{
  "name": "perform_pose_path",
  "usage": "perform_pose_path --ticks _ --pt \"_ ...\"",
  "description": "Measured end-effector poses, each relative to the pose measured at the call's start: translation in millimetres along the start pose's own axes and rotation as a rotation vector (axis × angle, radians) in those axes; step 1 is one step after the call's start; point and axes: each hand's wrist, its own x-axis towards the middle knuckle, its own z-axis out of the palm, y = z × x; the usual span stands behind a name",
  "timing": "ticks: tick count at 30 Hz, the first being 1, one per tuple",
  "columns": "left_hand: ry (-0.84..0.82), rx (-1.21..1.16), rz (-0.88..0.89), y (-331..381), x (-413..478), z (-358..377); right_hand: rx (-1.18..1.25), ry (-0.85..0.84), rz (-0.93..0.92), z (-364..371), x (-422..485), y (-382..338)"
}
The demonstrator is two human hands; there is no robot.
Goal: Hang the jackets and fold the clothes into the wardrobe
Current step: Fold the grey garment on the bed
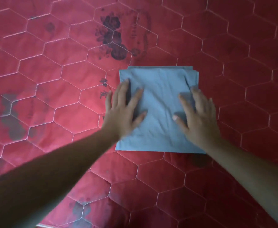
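One cloth [159,89] beneath left hand [123,111], right hand [199,117]

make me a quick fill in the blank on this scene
1. The folded cloth is pale ____.
2. The quilt under it is ____.
3. The quilt's stitching forms ____.
4. The left hand and right hand both press flat on the ____.
Missing words: blue; red; hexagons; cloth.

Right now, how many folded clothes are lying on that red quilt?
1: a light blue folded garment lies right of middle on the quilt, under the left hand and right hand pressed flat on it. Others may lie outside the view.
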Motion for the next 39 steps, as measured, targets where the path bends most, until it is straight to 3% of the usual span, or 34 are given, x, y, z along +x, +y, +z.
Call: perform_pose_path --ticks 2,5,7,11,16,23,25,27,32,34,37,39 --pt "0.018 -0.064 -0.056 -7 47 -20 0.020 0.009 0.027 -15 42 14" --pt "-0.173 -0.277 -0.169 -10 109 -44 0.157 -0.201 0.097 -34 102 17" --pt "-0.280 -0.225 -0.163 -10 126 -52 0.155 -0.298 0.116 -41 121 6" --pt "-0.495 -0.090 -0.166 -3 111 -67 0.168 -0.473 0.185 -56 113 -9" --pt "-0.848 0.092 -0.093 13 68 -70 0.131 -0.863 0.260 -61 76 -23" --pt "-0.964 -0.176 -0.106 20 22 -79 0.300 -1.025 0.294 -76 34 -41" --pt "-0.943 -0.161 -0.079 22 25 -97 0.336 -0.980 0.263 -96 37 -45" --pt "-0.817 -0.142 -0.078 26 41 -123 0.282 -0.820 0.205 -123 53 -45" --pt "-0.049 -0.189 0.019 37 100 -204 0.104 -0.056 -0.006 -207 117 -36" --pt "0.142 -0.121 0.089 38 107 -214 0.034 0.099 -0.063 -222 127 -34" --pt "0.200 0.043 0.219 33 95 -192 -0.138 0.227 -0.159 -203 110 -35" --pt "0.178 0.143 0.224 29 71 -155 -0.242 0.215 -0.148 -168 82 -37"
